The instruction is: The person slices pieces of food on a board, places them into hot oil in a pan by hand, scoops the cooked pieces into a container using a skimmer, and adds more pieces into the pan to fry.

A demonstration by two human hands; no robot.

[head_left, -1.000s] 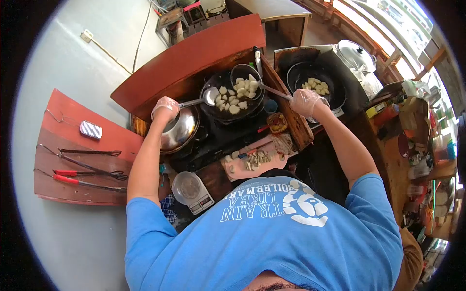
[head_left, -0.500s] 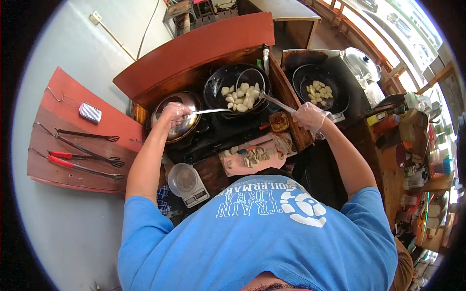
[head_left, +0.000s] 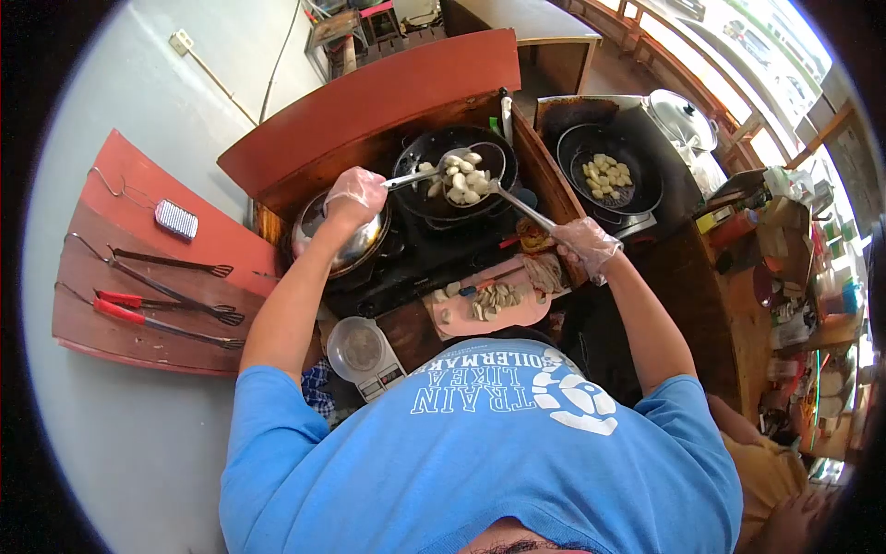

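My left hand (head_left: 358, 194), in a clear plastic glove, is closed round the handle of a long metal utensil (head_left: 406, 179). Its head meets the pale pieces over the black wok (head_left: 403, 205), so its shape is unclear. My right hand (head_left: 588, 247), gloved likewise, grips the long handle of a round strainer (head_left: 526, 210). The strainer's rim is over the wok, and pale chunky pieces (head_left: 464, 180) are gathered in and around it. More pale pieces lie in the wok to the left.
A lidded metal pot (head_left: 346, 249) stands left of the wok. Yellowish pieces (head_left: 605, 175) lie in a second wok (head_left: 637, 203) at right. Nearer me are a pink board (head_left: 452, 323) with sliced pieces and a kitchen scale (head_left: 380, 379). Tongs (head_left: 166, 323) hang at left.
My left hand has moved right and slightly up, bringing its utensil to the strainer. My right hand has come down a little. The pale pieces are now bunched at the strainer.
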